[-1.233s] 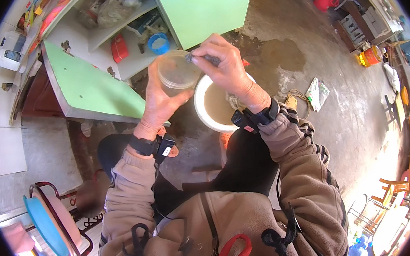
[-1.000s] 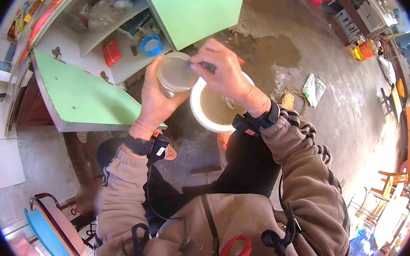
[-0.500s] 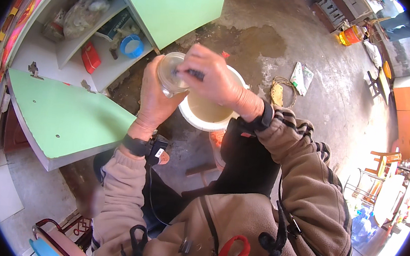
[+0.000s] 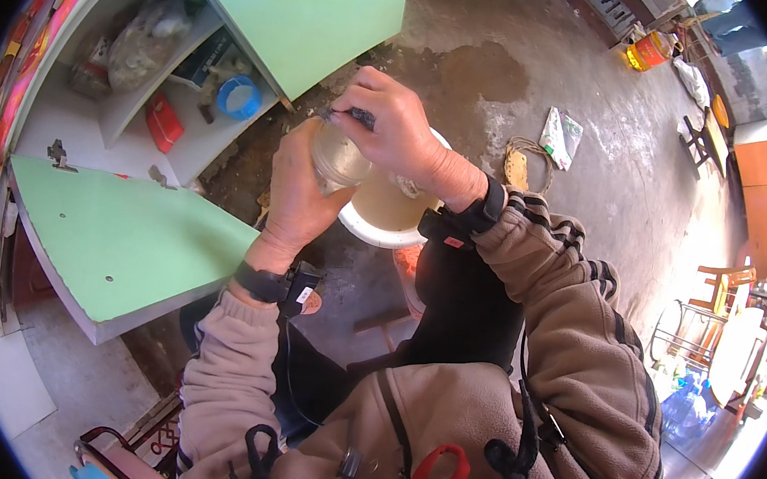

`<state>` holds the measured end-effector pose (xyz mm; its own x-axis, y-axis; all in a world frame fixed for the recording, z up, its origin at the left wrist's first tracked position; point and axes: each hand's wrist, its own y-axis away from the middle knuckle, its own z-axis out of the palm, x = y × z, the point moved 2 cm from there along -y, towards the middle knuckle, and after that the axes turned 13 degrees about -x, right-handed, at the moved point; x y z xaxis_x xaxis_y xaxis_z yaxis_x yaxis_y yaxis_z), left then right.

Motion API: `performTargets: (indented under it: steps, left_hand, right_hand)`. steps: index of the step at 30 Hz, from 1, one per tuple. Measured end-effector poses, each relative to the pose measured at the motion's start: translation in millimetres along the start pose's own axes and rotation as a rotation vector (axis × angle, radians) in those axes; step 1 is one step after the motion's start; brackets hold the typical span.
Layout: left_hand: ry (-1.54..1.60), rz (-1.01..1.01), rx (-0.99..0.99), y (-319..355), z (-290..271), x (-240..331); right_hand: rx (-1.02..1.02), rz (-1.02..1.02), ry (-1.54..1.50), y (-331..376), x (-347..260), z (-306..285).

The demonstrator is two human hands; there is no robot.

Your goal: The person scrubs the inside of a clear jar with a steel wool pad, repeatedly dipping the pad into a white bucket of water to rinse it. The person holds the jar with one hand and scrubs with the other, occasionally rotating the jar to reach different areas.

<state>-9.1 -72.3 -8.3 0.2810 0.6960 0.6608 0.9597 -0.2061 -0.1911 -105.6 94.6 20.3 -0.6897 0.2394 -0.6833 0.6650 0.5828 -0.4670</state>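
A clear round jar (image 4: 338, 159) is tilted over a white bucket (image 4: 367, 232) of cloudy water. My left hand (image 4: 300, 181) is closed around the jar from its left side. Pinched in my right hand (image 4: 396, 130) is a small dark scouring pad (image 4: 362, 118), held at the jar's rim. Part of the pad is hidden by my fingers, and my right hand covers part of the bucket. Something whitish shows in the water beside my right wrist.
On the left stands a cabinet with open green doors (image 4: 125, 238); its shelves hold plastic bags (image 4: 148, 46), a red packet (image 4: 164, 123) and a blue cup (image 4: 239, 97). A rope coil (image 4: 527, 164), a white-green packet (image 4: 559, 138) and an oil bottle (image 4: 649, 51) lie farther right.
The jar has tipped, its mouth turning away from view. My right hand has moved slightly left with the pad, from over the jar's mouth to its rim.
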Motion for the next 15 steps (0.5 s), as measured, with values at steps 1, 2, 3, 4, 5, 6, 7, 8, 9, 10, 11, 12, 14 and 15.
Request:
performTargets:
  steps: [1, 2, 3, 4, 5, 6, 7, 8, 9, 10, 11, 12, 14, 15]
  left_hand:
    - [-0.017, 0.01, -0.002, 0.2, 0.2, 0.2]
    - [-0.04, 0.034, 0.007, 0.3, 0.7, 0.8]
    - [-0.032, 0.019, 0.017, 0.2, 1.1, -0.1]
    - [-0.032, 0.016, 0.037, 0.0, 1.3, -0.7]
    - [-0.031, -0.001, 0.064, 0.1, 1.5, -1.6]
    - [-0.009, 0.008, 0.057, -0.2, 2.2, -2.1]
    - [0.016, 0.003, 0.054, -0.3, 3.0, -2.8]
    - [0.042, -0.014, 0.049, -0.5, 3.4, -3.8]
    - [0.021, 0.01, 0.057, -0.8, 3.6, -3.8]
    - [0.001, 0.022, 0.061, -0.9, 3.5, -4.1]
    - [-0.02, 0.039, 0.065, -1.3, 3.3, -4.4]
    - [-0.006, 0.026, 0.072, -1.7, 3.0, -5.5]
    - [0.024, -0.009, 0.088, -1.6, 2.4, -7.4]
    - [0.011, -0.005, 0.066, -1.4, 3.0, -7.4]
  right_hand:
    - [-0.033, -0.051, -0.003, 0.3, -1.1, 1.4]
    - [-0.032, -0.065, -0.012, 0.6, -1.4, 1.7]
    - [-0.033, -0.072, -0.024, 1.1, -2.0, 2.3]
    - [-0.037, -0.086, -0.037, 1.2, -2.8, 2.7]
    - [-0.041, -0.093, -0.051, 1.3, -3.4, 3.0]
    - [-0.093, -0.123, -0.067, 1.1, -4.6, 4.2]
    - [-0.046, -0.071, -0.041, 0.9, -3.9, 3.3]
    - [-0.047, -0.046, -0.013, 0.6, -3.8, 3.5]
    - [-0.028, 0.021, 0.012, 0.2, -2.5, 3.0]
    - [-0.001, 0.028, 0.005, 0.1, -2.4, 2.6]
    - [-0.037, -0.044, -0.018, -0.4, -3.3, 3.3]
    - [-0.043, -0.077, -0.045, -0.4, -3.7, 3.5]
    - [-0.111, -0.163, -0.074, -0.4, -4.6, 5.0]
    - [-0.071, -0.097, -0.059, -0.8, -2.7, 4.3]
